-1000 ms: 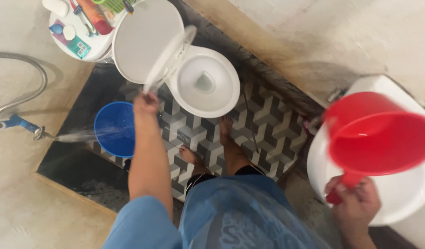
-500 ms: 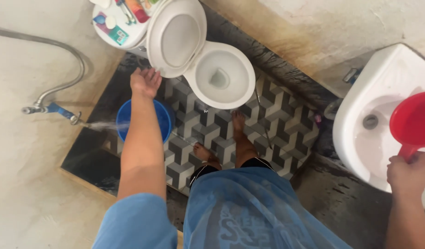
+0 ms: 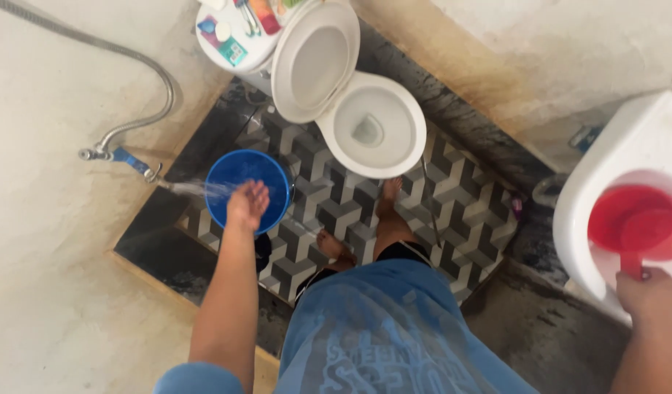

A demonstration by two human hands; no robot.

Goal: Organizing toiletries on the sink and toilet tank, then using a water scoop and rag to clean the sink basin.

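Here I see my left hand (image 3: pixel 248 204) spread open, holding nothing, over the blue bucket (image 3: pixel 237 182), while my right hand (image 3: pixel 651 298) grips the red dipper (image 3: pixel 635 226) handle in the white sink (image 3: pixel 591 197).

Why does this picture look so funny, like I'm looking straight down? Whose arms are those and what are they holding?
The camera sits on a person's head and looks down, so you see their own arms, blue shirt and bare feet. They stand in a bathroom. Their left hand reaches over a blue bucket, where water sprays in from a tap on the wall. Their right hand grips the handle of a red dipper resting in the white sink. Ahead is a white toilet with its lid up, on a patterned tile floor.
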